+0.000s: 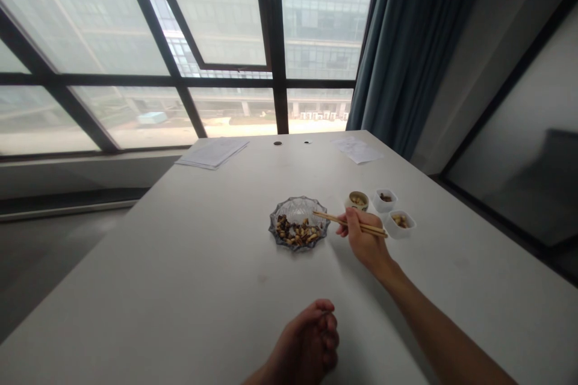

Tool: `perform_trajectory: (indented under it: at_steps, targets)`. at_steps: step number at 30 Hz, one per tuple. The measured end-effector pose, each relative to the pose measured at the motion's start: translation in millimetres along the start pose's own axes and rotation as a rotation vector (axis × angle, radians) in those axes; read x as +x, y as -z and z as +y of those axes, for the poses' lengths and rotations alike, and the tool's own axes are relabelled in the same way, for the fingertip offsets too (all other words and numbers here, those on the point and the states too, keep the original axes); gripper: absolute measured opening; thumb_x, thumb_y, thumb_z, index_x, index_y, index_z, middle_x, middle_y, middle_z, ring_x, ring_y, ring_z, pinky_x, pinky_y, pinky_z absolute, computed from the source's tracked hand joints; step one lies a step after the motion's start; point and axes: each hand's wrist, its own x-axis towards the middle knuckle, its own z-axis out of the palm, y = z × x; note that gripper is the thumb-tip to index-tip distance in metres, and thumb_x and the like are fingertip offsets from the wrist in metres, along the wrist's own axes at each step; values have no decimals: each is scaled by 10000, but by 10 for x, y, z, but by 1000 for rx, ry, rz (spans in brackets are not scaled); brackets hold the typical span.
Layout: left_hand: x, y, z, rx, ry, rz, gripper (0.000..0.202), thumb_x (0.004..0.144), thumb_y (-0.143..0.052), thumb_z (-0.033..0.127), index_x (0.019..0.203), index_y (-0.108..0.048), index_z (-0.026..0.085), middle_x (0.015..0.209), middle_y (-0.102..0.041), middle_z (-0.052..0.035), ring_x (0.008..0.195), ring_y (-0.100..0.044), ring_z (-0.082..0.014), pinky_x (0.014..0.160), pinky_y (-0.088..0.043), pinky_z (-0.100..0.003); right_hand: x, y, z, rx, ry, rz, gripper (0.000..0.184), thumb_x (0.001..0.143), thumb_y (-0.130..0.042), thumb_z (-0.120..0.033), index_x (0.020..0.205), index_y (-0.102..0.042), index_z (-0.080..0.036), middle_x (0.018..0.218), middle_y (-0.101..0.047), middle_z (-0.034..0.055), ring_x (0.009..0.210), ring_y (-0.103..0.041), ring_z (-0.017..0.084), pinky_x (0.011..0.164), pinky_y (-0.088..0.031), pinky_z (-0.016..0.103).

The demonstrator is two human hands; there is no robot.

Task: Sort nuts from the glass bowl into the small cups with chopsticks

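My right hand point(363, 242) grips a pair of wooden chopsticks point(334, 217). Their tips hover over the right side of a clear glass dish point(300, 207) with a scalloped rim; I see nothing clearly pinched between them. Mixed brown and pale pieces point(298, 233), like nuts or dried bits, lie in the front half of the dish. My left hand point(309, 343) is near the front of the table, fingers curled in loosely with nothing visible in them. Just beyond my right hand stands a small round cup point(347, 201) with pale pieces inside.
Two white plastic tubs stand right of the cup: the farther tub point(379, 206) holds dark bits, the nearer tub point(410, 230) yellowish pieces. Paper sheets point(214, 152) lie at the white table's point(180, 264) far left, more paper point(359, 150) at far right. Windows and a blue curtain point(406, 42) stand behind.
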Motion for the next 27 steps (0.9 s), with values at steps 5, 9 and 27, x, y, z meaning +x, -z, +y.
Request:
perform_trajectory:
  at_steps: [5, 9, 27]
  targets:
    - [-6, -95, -10, 15, -18, 67, 166, 805, -709, 171, 948, -626, 176, 733, -631, 17, 606, -569, -92, 571, -293, -209, 8, 21, -7, 0, 11, -1, 517, 1021, -467, -564, 747, -695, -190, 621, -682, 40, 545, -647, 165, 551, -508, 278]
    - [21, -153, -40, 54, -39, 64, 180, 790, -708, 178, 948, -621, 173, 722, -619, 16, 594, -558, -95, 568, -288, -214, 3, 21, -42, -9, 33, -12, 525, 1026, -461, -556, 725, -688, -191, 619, -681, 39, 545, -644, 160, 563, -514, 276]
    - [137, -125, -39, 53, -8, 17, 249, 727, -796, 190, 925, -646, 175, 707, -645, 20, 582, -585, -97, 551, -296, -204, 33, 76, -23, 14, 64, 16, 428, 1006, -543, -510, 788, -716, -185, 629, -688, 25, 541, -640, 150, 553, -512, 257]
